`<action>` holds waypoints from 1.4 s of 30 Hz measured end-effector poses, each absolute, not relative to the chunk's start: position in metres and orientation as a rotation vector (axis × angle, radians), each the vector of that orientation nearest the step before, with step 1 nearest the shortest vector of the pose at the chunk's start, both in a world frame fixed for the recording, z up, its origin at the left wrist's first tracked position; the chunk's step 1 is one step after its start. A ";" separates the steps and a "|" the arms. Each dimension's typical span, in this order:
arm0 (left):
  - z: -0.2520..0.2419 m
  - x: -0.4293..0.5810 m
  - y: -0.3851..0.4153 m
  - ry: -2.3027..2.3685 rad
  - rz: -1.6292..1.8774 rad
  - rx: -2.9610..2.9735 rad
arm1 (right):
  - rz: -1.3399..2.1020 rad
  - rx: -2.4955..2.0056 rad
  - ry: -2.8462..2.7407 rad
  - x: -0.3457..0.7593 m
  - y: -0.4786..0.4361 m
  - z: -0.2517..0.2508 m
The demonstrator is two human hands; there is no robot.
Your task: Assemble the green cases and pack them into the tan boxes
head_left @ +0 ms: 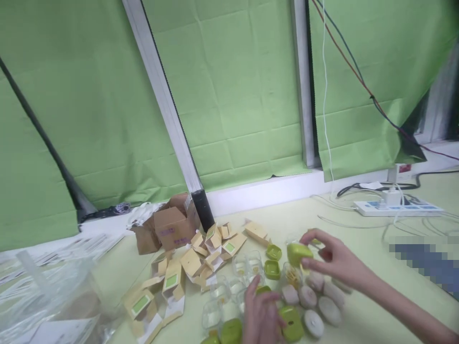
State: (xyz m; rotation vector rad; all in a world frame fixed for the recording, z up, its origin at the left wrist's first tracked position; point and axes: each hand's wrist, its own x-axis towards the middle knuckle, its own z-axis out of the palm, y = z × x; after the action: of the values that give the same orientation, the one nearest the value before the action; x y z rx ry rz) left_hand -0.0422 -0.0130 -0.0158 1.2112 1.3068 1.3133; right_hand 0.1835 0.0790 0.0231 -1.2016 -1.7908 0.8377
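My right hand (324, 251) pinches a small green box-like piece (299, 254) with rounded corners between thumb and fingers, above the work surface. My left hand (261, 310) is at the bottom middle, its fingers apart and partly bent, with nothing visible in them. Close by it lie a green piece with a small hole (291, 325) and another green piece (231, 330). Two open green square cups (272, 270) stand between the hands and the far wall. Several pale rounded pieces (329, 309) are grouped below my right hand, beside a clear cup with yellowish bits (291, 274).
Clear plastic trays (219, 289) lie left of the cups. Opened yellow cartons (174, 279) are heaped farther left, before a brown cardboard box (175, 227). Plastic bags (57, 296) fill the left corner. A white power strip (401, 208) with cables sits at the right.
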 end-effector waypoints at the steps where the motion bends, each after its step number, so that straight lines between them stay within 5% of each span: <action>1: -0.012 -0.026 -0.003 1.255 1.293 1.191 | 0.941 -1.157 -1.811 0.170 0.067 0.023; 7: -0.010 0.007 0.024 0.746 1.302 1.033 | 1.135 -1.115 -1.640 0.140 0.053 0.005; 42: -0.016 -0.010 0.015 0.941 1.075 1.079 | 1.826 -0.876 -1.387 0.148 0.022 -0.023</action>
State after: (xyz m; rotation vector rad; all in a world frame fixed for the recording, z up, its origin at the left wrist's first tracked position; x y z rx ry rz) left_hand -0.0097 0.0154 -0.0155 1.0793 0.9406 1.0746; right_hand 0.1482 0.0219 -0.0233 -0.8758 -1.3866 1.8260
